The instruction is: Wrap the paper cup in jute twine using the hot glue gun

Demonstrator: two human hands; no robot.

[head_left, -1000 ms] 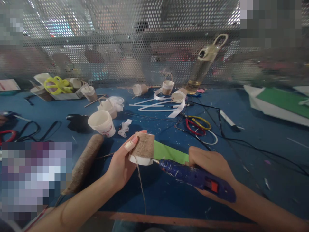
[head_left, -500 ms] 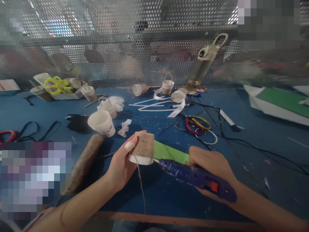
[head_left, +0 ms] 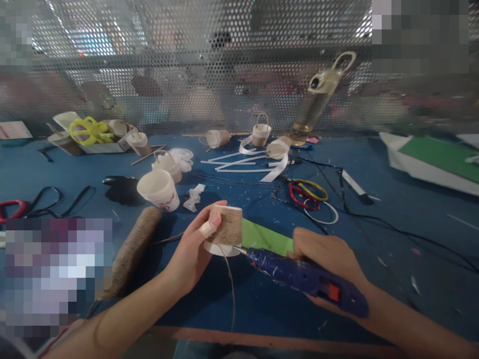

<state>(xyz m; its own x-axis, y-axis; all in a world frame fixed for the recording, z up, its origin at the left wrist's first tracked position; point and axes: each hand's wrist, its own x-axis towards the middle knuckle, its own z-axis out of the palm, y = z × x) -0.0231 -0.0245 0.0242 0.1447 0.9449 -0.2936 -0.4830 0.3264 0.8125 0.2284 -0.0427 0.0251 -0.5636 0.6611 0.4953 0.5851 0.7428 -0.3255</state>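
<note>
My left hand [head_left: 194,249] is wrapped round a small white cup [head_left: 229,228] whose side is covered in brown twine, with a white band bare at its lower end. A loose strand of twine [head_left: 232,289] hangs from the cup. In my right hand [head_left: 327,252] is a dark blue hot glue gun [head_left: 295,271] with a red trigger part. Its metal nozzle is at the cup's white band, close to the edge of the twine; whether it touches I cannot tell. Behind the gun lies a green strip [head_left: 265,237].
Left of the cup lie a twine roll [head_left: 136,249] and a larger white paper cup [head_left: 159,192]. Farther back are small twine-wrapped baskets [head_left: 261,134], white sticks [head_left: 239,167] and a tilted bottle [head_left: 310,107]. Scissors with red and yellow handles [head_left: 307,194] and a black cable [head_left: 396,227] lie right.
The twine-wrapped cup has turned slightly in my left hand, and its hanging strand has swung right. The glue gun's nozzle stays by the white band.
</note>
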